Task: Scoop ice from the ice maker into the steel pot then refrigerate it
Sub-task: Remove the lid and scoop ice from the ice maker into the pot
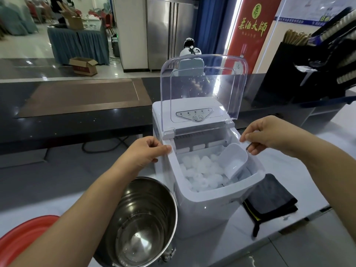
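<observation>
steel pot [142, 209] empty, scoop [234, 160] untouched just beside my loose, empty right hand [260, 134]; left hand [143, 153] curls at the ice maker [208, 209] rim, grip unclear.

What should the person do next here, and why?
Probably lower the right hand to grasp the white scoop: the lid stands open, the scoop lies on the ice nearest that hand, and the steel pot holds no ice yet.

Bright, even indoor light; floor [28, 60] glare, wide-angle bending at edges.
</observation>
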`<state>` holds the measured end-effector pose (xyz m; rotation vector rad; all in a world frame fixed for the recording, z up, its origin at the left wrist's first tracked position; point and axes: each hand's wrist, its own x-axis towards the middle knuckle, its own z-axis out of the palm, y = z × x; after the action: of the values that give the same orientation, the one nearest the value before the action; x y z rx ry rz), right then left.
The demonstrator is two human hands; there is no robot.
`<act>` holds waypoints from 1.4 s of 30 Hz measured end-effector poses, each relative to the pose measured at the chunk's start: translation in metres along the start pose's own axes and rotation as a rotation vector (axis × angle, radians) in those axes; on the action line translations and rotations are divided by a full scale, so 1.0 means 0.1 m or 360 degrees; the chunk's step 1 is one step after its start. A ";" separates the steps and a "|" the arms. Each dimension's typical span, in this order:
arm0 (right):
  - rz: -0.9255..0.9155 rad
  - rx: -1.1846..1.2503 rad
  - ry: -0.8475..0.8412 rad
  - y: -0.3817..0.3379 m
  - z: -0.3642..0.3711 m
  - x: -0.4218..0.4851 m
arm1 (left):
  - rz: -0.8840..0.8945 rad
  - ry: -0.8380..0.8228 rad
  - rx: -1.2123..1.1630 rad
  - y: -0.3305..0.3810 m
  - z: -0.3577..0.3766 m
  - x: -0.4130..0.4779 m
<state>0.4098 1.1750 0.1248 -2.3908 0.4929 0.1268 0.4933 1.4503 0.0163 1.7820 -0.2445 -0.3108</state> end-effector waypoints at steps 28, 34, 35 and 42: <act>-0.0013 -0.0003 -0.0447 0.09 0.46 0.02 | -0.0044 -0.0012 -0.0023 0.03 0.04 -0.04; -0.0686 -0.1741 -0.0129 0.03 0.54 -0.02 | -0.0049 -0.0023 -0.0003 0.03 0.03 -0.05; -0.0742 -0.1847 -0.0112 0.04 0.55 -0.02 | -0.0051 -0.0025 0.0000 0.03 0.03 -0.04; -0.0590 -0.1881 -0.0240 0.00 0.62 -0.03 | -0.0065 -0.0056 -0.0003 0.03 0.02 -0.04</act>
<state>0.4091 1.2161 0.0778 -3.5155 -0.2072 0.5473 0.4891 1.4486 0.0194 1.7825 -0.2328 -0.3718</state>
